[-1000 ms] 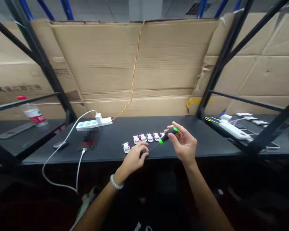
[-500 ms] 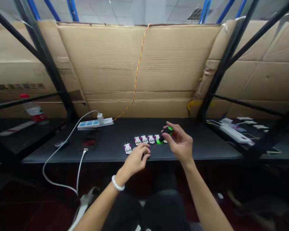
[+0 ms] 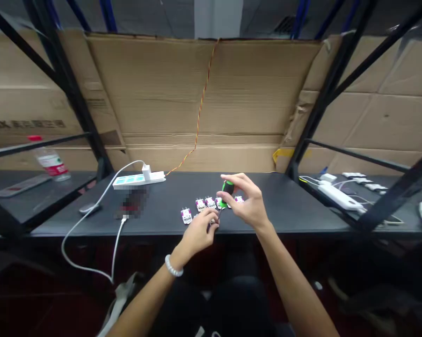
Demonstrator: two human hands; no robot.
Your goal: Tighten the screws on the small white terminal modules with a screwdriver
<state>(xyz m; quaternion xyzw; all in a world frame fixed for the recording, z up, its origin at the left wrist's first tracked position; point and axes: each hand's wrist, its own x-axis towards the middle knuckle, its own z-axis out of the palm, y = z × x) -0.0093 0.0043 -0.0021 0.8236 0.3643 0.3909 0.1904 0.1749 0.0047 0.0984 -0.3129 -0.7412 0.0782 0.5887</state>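
Note:
My right hand point(image 3: 248, 200) grips the black-and-green handle of a screwdriver point(image 3: 228, 188), thumb on one side and fingers on the other. Its thin shaft slants down to the fingertips of my left hand point(image 3: 199, 230), which are pinched together near the table's front edge. What lies between those fingers is mostly hidden; only a small pale bit shows. Behind my hands, several small white-and-purple plug-like modules stand in a row, among them one module point(image 3: 200, 204). Another module point(image 3: 186, 216) sits apart, left of my left hand.
A white power strip point(image 3: 139, 180) with a plugged-in charger lies at the back left; its white cable point(image 3: 69, 243) loops off the front edge. Near it are a blurred-out dark object point(image 3: 132, 206) and a mouse-like object point(image 3: 90, 208). Black shelf posts point(image 3: 319, 107) flank the dark tabletop point(image 3: 281, 206).
My right hand has moved left with the screwdriver, which now stands more upright over my left fingertips. My left hand stays almost in place.

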